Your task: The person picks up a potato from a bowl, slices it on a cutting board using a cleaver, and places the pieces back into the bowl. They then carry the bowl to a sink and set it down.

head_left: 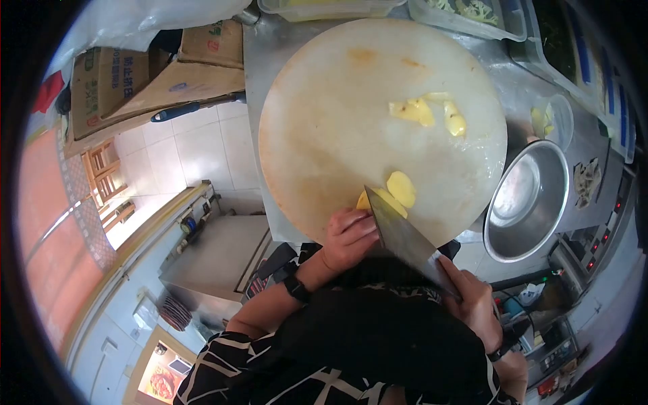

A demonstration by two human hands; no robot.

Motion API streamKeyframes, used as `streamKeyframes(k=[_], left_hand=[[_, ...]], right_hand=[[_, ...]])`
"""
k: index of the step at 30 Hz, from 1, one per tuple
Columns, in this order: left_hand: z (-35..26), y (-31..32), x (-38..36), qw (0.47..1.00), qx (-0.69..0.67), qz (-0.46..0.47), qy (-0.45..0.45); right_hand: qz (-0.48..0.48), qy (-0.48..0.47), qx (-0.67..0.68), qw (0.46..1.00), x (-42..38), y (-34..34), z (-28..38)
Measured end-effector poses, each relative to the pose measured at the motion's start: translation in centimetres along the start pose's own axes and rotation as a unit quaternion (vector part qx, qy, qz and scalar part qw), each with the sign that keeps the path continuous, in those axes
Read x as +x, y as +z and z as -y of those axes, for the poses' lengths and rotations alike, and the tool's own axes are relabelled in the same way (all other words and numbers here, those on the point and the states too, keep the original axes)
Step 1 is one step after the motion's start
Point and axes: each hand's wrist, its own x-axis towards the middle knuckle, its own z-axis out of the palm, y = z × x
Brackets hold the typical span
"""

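On a round white chopping board (324, 108) lies a peeled yellow potato, partly cut, with a cut slice (401, 188) resting beside the blade. My left hand (349, 236) has its fingers curled over the potato (362, 201), holding it against the board near its front edge. In my right hand (472, 297) is the handle of a cleaver (408, 243), its broad blade standing against the potato just right of my left fingers. Farther back on the board sit several yellow offcuts (422, 111). My left fingers hide part of the potato.
A steel bowl (526, 202) stands right of the board, with a small clear tub (559, 121) behind it. Plastic containers (472, 17) line the back edge. Cardboard boxes (158, 81) are at the left, and a burner-like appliance with red lights (601, 229) is at far right.
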Motion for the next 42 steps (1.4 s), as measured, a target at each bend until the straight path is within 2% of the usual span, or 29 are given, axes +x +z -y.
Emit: streamKeyframes(k=[1,4,11,19,26,31,34,38,42], left_hand=[[0.1,-0.1,-0.2,1.000,-0.008,0.006,-0.001],[0.2,0.2,-0.7,1.000,-0.012,0.009,0.000],[-0.2,0.0,1.1,1.000,0.018,-0.013,0.016],[0.2,0.3,-0.8,0.999,-0.029,-0.004,-0.013],[0.0,-0.2,1.0,1.000,-0.008,-0.006,0.016],[0.3,0.1,-0.6,1.000,-0.005,0.002,-0.001],[0.6,0.5,-1.6,1.000,-0.007,0.009,-0.010],[0.1,-0.1,-0.1,1.000,0.012,0.001,0.001],[-0.2,0.0,0.8,1.000,0.010,-0.015,0.012]], right_hand=[[0.026,0.019,-0.006,0.999,-0.6,-0.4,0.3],[0.012,0.002,-0.053,0.998,-1.4,0.1,-0.3],[-0.040,-0.017,-0.006,0.999,2.4,1.4,-0.3],[0.012,-0.006,-0.042,0.999,-1.0,0.0,-0.3],[-0.039,-0.009,-0.028,0.999,2.5,1.3,0.2],[-0.020,-0.030,-0.028,0.999,-0.2,0.3,-0.1],[-0.002,-0.002,-0.039,0.999,-0.7,-0.4,0.7],[-0.026,-0.020,-0.025,0.999,1.1,0.7,0.5],[-0.036,0.002,-0.025,0.999,2.8,2.0,0.5]])
